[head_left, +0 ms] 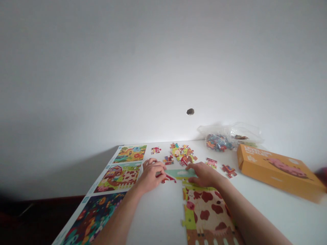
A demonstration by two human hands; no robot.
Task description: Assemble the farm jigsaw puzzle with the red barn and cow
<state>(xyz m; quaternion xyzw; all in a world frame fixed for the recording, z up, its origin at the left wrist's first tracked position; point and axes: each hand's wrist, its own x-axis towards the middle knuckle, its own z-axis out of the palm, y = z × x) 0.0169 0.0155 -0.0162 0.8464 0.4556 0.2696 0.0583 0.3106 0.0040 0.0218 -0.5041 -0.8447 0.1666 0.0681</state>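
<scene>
A partly joined jigsaw puzzle [208,211] lies in front of me, showing a white cow with dark red patches, green grass and a fence. My left hand [153,173] is curled over a red-roofed puzzle piece [169,178], thumb and fingers closed on its left end; this piece lies left of the joined puzzle, close to its sky part. My right hand [203,173] rests on the upper part of the joined puzzle, index finger and thumb apart, and holds nothing. Past both hands is a pile of loose puzzle pieces [178,151].
A picture sheet [120,177] with several scenes lies at left. Single pieces, such as a pink one [211,163] and a brown one [229,170], lie to the right. An orange puzzle box [278,170] and clear plastic bags [230,137] with pieces sit by the wall.
</scene>
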